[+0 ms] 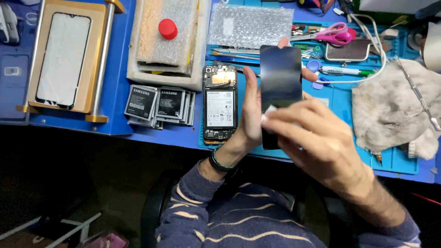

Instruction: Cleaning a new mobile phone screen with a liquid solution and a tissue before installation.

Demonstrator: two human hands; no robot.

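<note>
You hold the dark glass panel (pixel 280 78) upright above the tabletop (pixel 119 110), between your two hands. Your left hand (pixel 251 115) grips its left edge, fingers closed round the side, a fingertip showing over the top. Your right hand (pixel 317 138) covers the lower end, fingers pinched narrow on a small white wipe (pixel 268 112) pressed against the panel face.

Risks, judged from this view:
- The panel is held by its edges only. Hard pressure from the wipe could flex or crack it, or push it out of your left grip.
- Directly left of your left hand lies the opened phone (pixel 220 103), back off, battery and board bare. A dropped panel could strike it.
- Beyond your hands, on the far side of the panel, sit tweezers and thin tools (pixel 232 55) and pink-handled scissors (pixel 330 34); a slip forward puts the glass on metal points.
- To the right of your right hand lies a soiled cloth (pixel 395 105) with a thin metal probe (pixel 420 98) on it. Grit from it could scratch a cleaned face.
- The loose batteries (pixel 158 103) stacked further left are well apart, low concern.
- Whether the wipe is damp, I cannot tell.
</note>
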